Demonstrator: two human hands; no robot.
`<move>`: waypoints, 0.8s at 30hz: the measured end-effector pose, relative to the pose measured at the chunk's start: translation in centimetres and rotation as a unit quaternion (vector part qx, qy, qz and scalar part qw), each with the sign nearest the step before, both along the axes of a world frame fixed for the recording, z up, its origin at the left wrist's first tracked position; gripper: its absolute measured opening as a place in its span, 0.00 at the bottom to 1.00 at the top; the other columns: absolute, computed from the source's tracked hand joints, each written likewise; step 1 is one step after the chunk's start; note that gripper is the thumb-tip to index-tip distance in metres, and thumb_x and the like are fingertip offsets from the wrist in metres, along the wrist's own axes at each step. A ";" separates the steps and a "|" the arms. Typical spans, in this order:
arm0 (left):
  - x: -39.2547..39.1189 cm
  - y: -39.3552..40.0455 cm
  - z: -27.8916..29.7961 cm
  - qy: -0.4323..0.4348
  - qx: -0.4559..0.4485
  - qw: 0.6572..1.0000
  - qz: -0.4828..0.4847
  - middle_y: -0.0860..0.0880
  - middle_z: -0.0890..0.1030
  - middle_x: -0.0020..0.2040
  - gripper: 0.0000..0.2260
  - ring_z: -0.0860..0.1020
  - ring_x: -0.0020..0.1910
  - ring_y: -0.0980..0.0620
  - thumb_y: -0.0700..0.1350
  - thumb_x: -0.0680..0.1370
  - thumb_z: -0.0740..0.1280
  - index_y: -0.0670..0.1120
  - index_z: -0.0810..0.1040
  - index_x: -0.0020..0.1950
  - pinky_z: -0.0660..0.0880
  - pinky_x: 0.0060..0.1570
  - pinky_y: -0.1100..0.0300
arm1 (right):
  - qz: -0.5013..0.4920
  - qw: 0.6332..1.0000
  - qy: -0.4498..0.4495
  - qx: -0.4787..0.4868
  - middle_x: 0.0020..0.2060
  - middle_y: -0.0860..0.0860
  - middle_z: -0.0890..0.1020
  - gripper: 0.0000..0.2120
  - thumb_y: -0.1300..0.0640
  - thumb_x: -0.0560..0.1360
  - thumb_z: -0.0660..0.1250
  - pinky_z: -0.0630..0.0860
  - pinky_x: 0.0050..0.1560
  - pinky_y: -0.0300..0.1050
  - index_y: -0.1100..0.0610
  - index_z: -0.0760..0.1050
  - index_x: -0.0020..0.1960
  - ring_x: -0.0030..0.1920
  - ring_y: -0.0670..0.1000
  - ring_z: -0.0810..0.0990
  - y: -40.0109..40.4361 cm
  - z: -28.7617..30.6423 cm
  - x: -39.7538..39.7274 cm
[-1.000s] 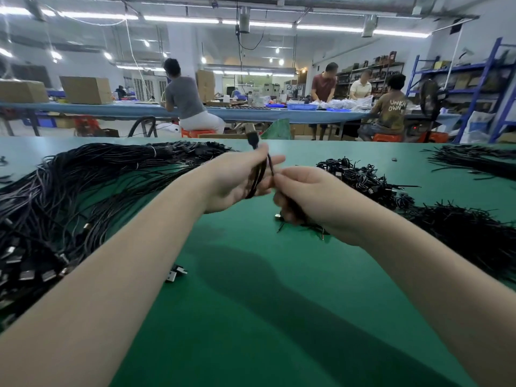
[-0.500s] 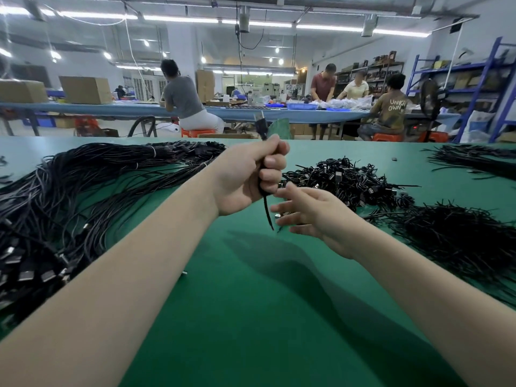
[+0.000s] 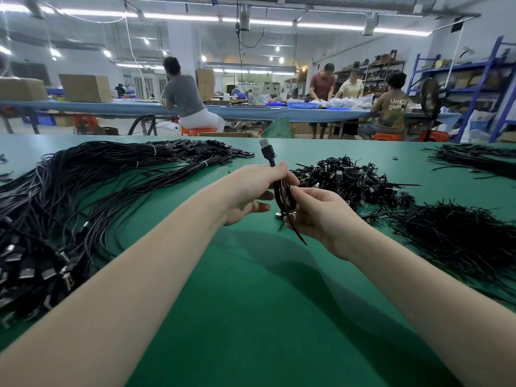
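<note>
— So, where is the cable (image 3: pixel 281 195)?
— Held above the green table (image 3: pixel 251 317) between both hands, wound into a small coil, with its USB plug (image 3: pixel 265 145) sticking up.
— And the hands?
— The left hand (image 3: pixel 248 192) grips the coil's top just below the plug. The right hand (image 3: pixel 317 215) pinches its near side, and a thin black strand (image 3: pixel 298 233) hangs down there (tie or cable end, I cannot tell).
— Around them?
— Long cables (image 3: pixel 69 191) lie to the left, a heap of coiled cables (image 3: pixel 349 178) is just behind the right hand, and black ties (image 3: pixel 460 238) are to the right.

Green table (image 3: pixel 251 317) bears black cable bundles (image 3: pixel 83 191), coiled cables (image 3: pixel 349 180), perhaps ties (image 3: pixel 460 241).
</note>
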State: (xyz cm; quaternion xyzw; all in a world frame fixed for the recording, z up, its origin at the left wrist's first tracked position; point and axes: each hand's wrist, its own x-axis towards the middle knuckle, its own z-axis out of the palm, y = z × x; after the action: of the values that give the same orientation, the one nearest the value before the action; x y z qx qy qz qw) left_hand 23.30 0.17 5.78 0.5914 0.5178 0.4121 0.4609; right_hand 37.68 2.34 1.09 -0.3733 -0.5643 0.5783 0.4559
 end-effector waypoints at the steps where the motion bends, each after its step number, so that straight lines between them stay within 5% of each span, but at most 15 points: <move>1: 0.0 0.2 -0.2 -0.017 0.005 1.000 -0.002 0.53 0.81 0.45 0.18 0.76 0.50 0.50 0.54 0.82 0.59 0.52 0.83 0.38 0.73 0.47 0.55 | 0.004 1.000 -0.002 0.002 0.28 0.46 0.80 0.11 0.52 0.80 0.61 0.80 0.49 0.48 0.53 0.79 0.44 0.30 0.48 0.78 0.0 0.0 0.0; 5: 0.1 0.5 -0.5 -0.130 0.007 0.991 -0.027 0.52 0.83 0.43 0.17 0.78 0.45 0.52 0.50 0.82 0.59 0.49 0.84 0.43 0.72 0.53 0.56 | 0.049 0.998 -0.031 0.034 0.33 0.50 0.83 0.14 0.45 0.79 0.60 0.80 0.48 0.49 0.54 0.78 0.48 0.33 0.49 0.81 -0.1 0.2 0.1; 10: 0.2 0.9 -1.1 -0.152 0.012 0.988 -0.023 0.52 0.82 0.49 0.19 0.78 0.51 0.50 0.50 0.82 0.59 0.50 0.86 0.38 0.75 0.58 0.55 | 0.050 0.973 -0.140 0.180 0.30 0.48 0.72 0.12 0.49 0.76 0.67 0.73 0.34 0.37 0.59 0.76 0.44 0.29 0.44 0.72 -0.6 0.1 0.0; 15: 1.4 1.1 -2.8 -0.084 0.048 0.995 0.034 0.55 0.78 0.41 0.15 0.74 0.38 0.58 0.51 0.83 0.57 0.52 0.81 0.43 0.71 0.38 0.66 | -0.037 0.879 -0.362 0.309 0.34 0.52 0.74 0.16 0.47 0.80 0.58 0.67 0.33 0.45 0.61 0.70 0.48 0.32 0.50 0.72 -0.1 -1.0 -0.4; 20: 2.7 1.6 -5.9 -0.068 0.075 0.993 0.064 0.53 0.81 0.44 0.15 0.76 0.41 0.54 0.51 0.83 0.57 0.52 0.82 0.46 0.73 0.49 0.58 | -0.110 0.768 -0.523 0.354 0.49 0.55 0.79 0.15 0.49 0.83 0.49 0.71 0.41 0.51 0.57 0.65 0.62 0.49 0.61 0.79 0.6 -3.4 0.2; 24: 2.6 1.6 -7.6 0.065 0.128 0.985 0.096 0.43 0.82 0.46 0.15 0.78 0.45 0.50 0.50 0.81 0.60 0.41 0.81 0.50 0.76 0.48 0.54 | -0.139 0.742 -0.573 0.320 0.41 0.53 0.78 0.11 0.49 0.83 0.49 0.70 0.40 0.52 0.55 0.64 0.51 0.45 0.61 0.80 1.7 -4.1 2.0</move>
State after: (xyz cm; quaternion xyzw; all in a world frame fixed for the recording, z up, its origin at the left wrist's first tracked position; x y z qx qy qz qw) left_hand 25.93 1.74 -1.84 0.6185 0.5439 0.4780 0.3052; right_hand 39.68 4.02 -2.98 -0.5404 -0.8131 -0.0287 0.2145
